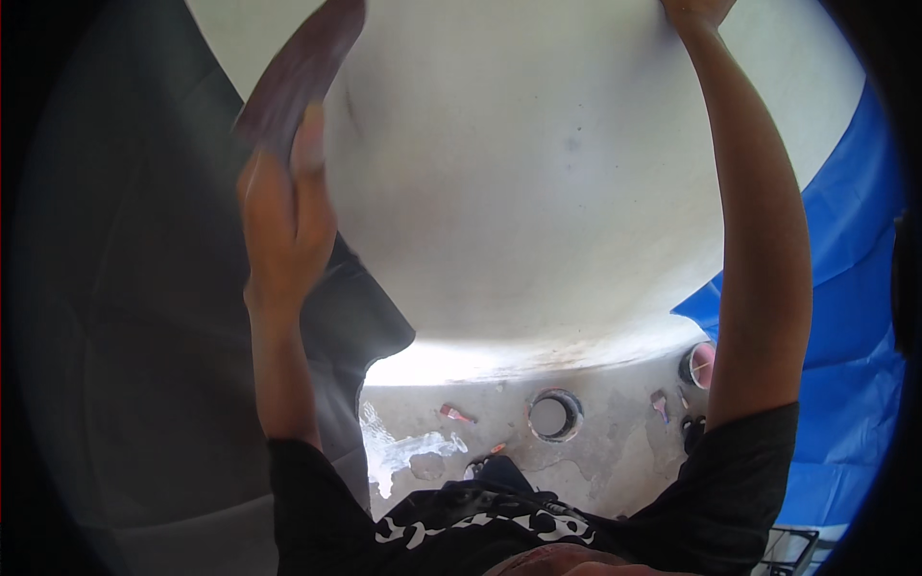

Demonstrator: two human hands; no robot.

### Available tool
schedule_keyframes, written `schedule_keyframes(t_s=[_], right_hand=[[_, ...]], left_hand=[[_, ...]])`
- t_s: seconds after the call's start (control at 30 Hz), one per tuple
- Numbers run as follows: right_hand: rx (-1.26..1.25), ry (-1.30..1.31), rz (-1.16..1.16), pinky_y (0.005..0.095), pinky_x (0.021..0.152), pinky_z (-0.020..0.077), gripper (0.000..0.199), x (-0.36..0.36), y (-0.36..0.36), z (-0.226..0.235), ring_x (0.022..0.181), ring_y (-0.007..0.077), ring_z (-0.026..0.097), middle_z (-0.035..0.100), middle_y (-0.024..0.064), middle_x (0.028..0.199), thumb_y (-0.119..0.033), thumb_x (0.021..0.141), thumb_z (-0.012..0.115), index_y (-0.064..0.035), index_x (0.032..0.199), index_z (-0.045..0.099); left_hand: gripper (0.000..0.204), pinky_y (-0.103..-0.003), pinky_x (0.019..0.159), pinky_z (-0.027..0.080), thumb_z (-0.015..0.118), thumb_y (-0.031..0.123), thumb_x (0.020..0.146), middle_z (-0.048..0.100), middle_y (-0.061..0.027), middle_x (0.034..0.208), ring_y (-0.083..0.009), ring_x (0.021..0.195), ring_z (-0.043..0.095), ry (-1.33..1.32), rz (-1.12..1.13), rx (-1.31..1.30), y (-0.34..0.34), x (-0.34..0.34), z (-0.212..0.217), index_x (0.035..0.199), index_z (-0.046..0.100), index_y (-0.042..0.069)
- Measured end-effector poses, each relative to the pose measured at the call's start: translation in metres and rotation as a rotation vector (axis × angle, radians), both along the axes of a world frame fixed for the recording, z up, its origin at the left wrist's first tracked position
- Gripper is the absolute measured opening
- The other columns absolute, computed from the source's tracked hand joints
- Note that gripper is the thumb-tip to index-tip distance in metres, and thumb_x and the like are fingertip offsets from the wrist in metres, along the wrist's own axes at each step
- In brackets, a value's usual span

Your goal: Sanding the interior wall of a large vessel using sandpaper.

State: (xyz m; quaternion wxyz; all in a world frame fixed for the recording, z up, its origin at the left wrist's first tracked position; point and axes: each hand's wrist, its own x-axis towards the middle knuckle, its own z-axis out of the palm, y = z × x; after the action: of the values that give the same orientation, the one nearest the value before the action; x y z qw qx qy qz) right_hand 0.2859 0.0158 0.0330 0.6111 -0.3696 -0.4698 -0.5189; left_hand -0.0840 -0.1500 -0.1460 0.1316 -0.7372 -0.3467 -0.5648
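Observation:
My left hand (288, 216) is raised at the upper left, closed on a bent reddish-brown strip (303, 72); its thumb lies along the near edge. The strip is blurred and its material is unclear. It stands in front of the left part of a broad white panel (528, 192), whose surface carries faint grey smudges; whether they touch I cannot tell. At the top right my right hand (699, 12) is against or close to the same panel, and the picture's edge cuts off its fingers.
A dark grey sheet (163, 288) hangs at the left, a blue tarp (845, 317) at the right. Below, the concrete floor (615, 461) holds a round bucket (555, 415), a pink-lined bucket (701, 367), two brushes (457, 414) (659, 405) and a white spill (408, 449).

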Motion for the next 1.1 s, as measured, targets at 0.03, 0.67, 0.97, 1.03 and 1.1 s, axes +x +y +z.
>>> schedule_keyframes(t_s=[0.03,0.67,0.97,1.03,1.1], right_hand=[[0.016,-0.005,0.025,0.045,0.082,0.0424,0.036,-0.003,0.0,0.001,0.085,0.0301,0.051,0.053,0.0139,0.086,-0.028,0.105,0.053,0.0,0.082,0.054],[0.01,0.042,0.047,0.0446,0.081,0.0422,0.043,0.008,0.0,0.007,0.082,0.0297,0.051,0.053,0.0137,0.082,-0.033,0.106,0.052,0.0003,0.079,0.054],[0.011,0.053,0.058,0.0451,0.081,0.042,0.04,-0.001,0.004,0.001,0.083,0.0311,0.051,0.053,0.014,0.083,-0.03,0.106,0.052,0.0,0.079,0.053],[0.0,0.055,0.066,0.0448,0.081,0.042,0.039,-0.006,0.003,0.001,0.083,0.0306,0.051,0.053,0.0138,0.083,-0.029,0.106,0.052,0.0,0.08,0.053],[-0.008,0.056,0.062,0.0445,0.081,0.0421,0.038,0.001,0.002,0.002,0.083,0.0295,0.05,0.053,0.0135,0.084,-0.028,0.106,0.052,0.0002,0.081,0.052]], left_hand=[[0.028,-0.033,0.064,0.045,0.052,0.008,0.105,0.065,-0.0143,0.09,-0.0184,0.072,0.059,0.026,0.048,-0.002,0.011,0.004,0.011,0.129,0.061,-0.005],[0.08,-0.049,0.125,0.023,0.064,0.0,0.084,0.034,-0.0058,0.167,-0.0273,0.153,0.033,0.409,0.225,-0.016,0.1,0.105,-0.13,0.159,0.04,0.016],[0.057,-0.049,0.121,0.036,0.051,-0.006,0.095,0.044,-0.0236,0.156,-0.0364,0.147,0.042,0.476,-0.441,-0.438,-0.011,0.1,-0.231,0.151,0.047,0.001],[0.054,-0.049,0.122,0.036,0.051,-0.007,0.096,0.047,-0.0232,0.154,-0.0375,0.145,0.045,0.389,-0.422,-0.393,-0.021,0.08,-0.201,0.149,0.048,-0.001],[0.053,-0.05,0.122,0.034,0.051,-0.008,0.094,0.047,-0.0271,0.152,-0.0432,0.145,0.042,0.204,-0.356,-0.299,-0.022,0.067,-0.152,0.147,0.05,-0.005]])
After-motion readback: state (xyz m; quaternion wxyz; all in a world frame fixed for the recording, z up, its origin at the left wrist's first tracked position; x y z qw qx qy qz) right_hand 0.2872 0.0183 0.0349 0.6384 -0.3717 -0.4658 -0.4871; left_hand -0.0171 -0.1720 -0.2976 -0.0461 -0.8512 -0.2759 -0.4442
